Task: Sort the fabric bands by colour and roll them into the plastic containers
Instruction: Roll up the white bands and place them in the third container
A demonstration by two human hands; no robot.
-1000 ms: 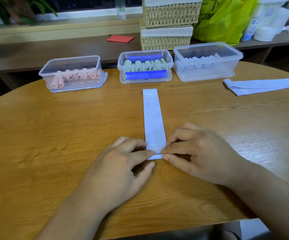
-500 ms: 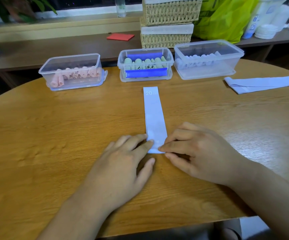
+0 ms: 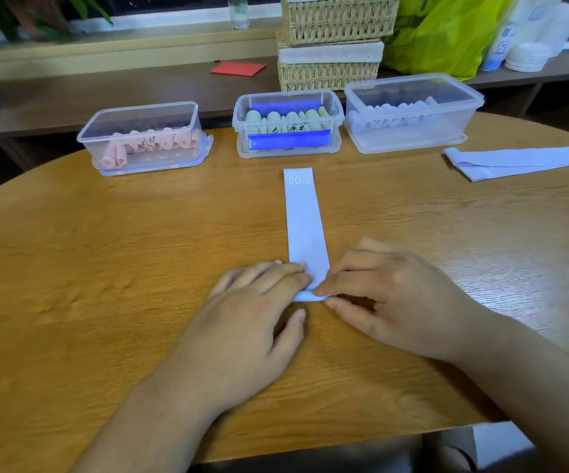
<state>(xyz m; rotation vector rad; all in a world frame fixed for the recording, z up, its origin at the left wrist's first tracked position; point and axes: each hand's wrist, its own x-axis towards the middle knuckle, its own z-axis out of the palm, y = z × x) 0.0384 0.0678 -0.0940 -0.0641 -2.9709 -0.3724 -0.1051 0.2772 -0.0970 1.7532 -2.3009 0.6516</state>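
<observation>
A pale lilac fabric band (image 3: 305, 220) marked "20 LB" lies flat on the round wooden table (image 3: 105, 268), running away from me. Its near end is folded over into a small roll. My left hand (image 3: 252, 319) and my right hand (image 3: 388, 298) pinch that rolled end from either side with thumbs and forefingers. Behind stand three clear plastic containers: the left one (image 3: 143, 138) holds pink rolls, the middle one (image 3: 288, 124) green rolls and blue bands, the right one (image 3: 412, 112) pale lilac rolls.
More flat lilac bands (image 3: 521, 162) lie at the table's right edge. A bench behind carries two stacked wicker baskets (image 3: 334, 42), a green bag (image 3: 443, 32), a red card (image 3: 238, 68) and white bottles and pads (image 3: 525, 46).
The band's near end has been turned over into a tighter small roll between my fingertips. Both hands stay at that end, shifted only slightly.
</observation>
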